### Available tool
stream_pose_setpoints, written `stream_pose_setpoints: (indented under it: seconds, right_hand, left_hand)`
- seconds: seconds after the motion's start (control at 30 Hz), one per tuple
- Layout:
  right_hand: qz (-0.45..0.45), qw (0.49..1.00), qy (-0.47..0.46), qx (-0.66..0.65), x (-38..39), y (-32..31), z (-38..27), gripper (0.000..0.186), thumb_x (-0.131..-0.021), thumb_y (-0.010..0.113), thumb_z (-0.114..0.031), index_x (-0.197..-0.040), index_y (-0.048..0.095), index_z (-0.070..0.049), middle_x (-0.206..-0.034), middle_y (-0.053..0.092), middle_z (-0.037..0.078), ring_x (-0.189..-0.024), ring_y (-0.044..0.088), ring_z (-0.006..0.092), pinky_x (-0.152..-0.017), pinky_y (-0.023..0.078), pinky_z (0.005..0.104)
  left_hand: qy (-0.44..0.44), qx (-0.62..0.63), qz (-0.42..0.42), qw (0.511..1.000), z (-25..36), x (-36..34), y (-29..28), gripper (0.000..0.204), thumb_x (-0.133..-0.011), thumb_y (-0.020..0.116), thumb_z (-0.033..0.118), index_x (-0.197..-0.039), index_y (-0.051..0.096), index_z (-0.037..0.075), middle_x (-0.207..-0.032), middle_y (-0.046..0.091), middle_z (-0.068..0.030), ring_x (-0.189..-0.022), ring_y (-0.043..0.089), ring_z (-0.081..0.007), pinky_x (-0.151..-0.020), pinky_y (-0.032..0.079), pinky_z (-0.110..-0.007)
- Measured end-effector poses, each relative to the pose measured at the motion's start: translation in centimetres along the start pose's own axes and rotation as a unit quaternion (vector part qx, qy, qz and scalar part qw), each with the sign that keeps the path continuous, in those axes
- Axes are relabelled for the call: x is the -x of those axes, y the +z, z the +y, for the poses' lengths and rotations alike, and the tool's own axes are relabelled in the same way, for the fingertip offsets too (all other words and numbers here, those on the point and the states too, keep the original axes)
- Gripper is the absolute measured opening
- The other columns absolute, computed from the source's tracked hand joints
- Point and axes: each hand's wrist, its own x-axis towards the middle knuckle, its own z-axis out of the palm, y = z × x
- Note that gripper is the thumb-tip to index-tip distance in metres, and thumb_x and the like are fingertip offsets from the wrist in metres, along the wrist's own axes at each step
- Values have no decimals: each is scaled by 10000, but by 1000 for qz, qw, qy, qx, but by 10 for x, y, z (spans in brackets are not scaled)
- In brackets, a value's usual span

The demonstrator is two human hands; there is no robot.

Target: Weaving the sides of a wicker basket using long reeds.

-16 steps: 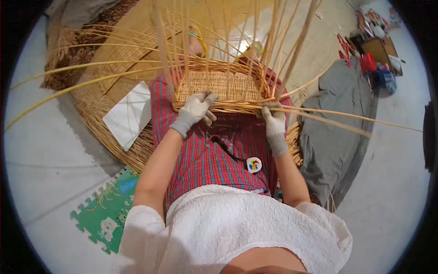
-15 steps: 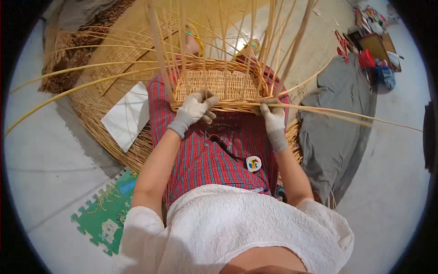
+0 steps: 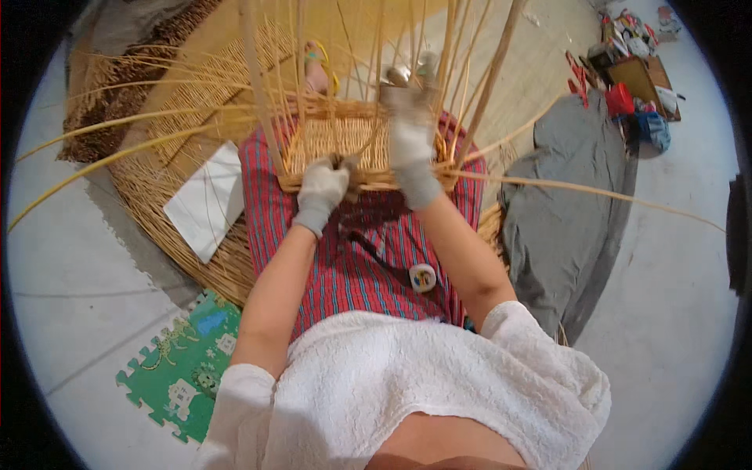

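A half-woven rattan basket (image 3: 321, 141) with tall upright stakes rests on my lap over red plaid cloth (image 3: 266, 211). My gloved left hand (image 3: 325, 182) grips its near rim, fingers curled round it. My gloved right hand (image 3: 409, 129) is raised over the right half of the basket, its fingers smeared by motion among the upright stakes, so what they hold is unclear. Long loose canes stick out to both sides. A round white tape measure (image 3: 422, 277) lies on the cloth below the basket.
Flat woven rattan pieces (image 3: 184, 137) and a white sheet (image 3: 200, 202) lie at the left, a green foam mat (image 3: 160, 384) lower left. Grey cloth (image 3: 560, 204) lies at the right, with a cardboard box (image 3: 638, 78) and red tools (image 3: 578, 86) beyond. My sandalled foot (image 3: 316, 72) shows behind the basket.
My right hand has left the right end of the near rim and moved up and left over the basket, now blurred. My left hand has shifted slightly, still on the rim.
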Motion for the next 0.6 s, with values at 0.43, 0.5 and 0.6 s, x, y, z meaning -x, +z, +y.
stream_pose_setpoints:
  seconds: [0.43,0.5,0.6]
  right_hand:
    - [-61,778,241,-576,71,-109,9,180,-1044,452,-168,-986,532,-17,-699,577,56,-622,565,142,-644,526,320]
    - [68,683,387,-615,65,-81,73,39,-974,515,-41,-1013,524,-43,-785,656,83,-724,652,152,-692,540,288]
    - [55,732,382,-562,68,-73,93,98,-963,529,-26,-1041,474,-48,-828,668,97,-743,659,170,-704,548,312]
  left_hand:
    - [-107,212,20,971,36,7,7,432,-780,849,314,-868,580,-13,-772,679,-122,-504,617,-156,-453,536,-268]
    - [-107,236,-31,965,39,7,11,454,-795,835,294,-991,578,-26,-799,684,-116,-589,656,-160,-523,565,-266]
    - [235,249,139,929,72,32,5,276,-947,624,129,-1190,530,37,-995,661,-138,-759,689,-190,-618,580,-285]
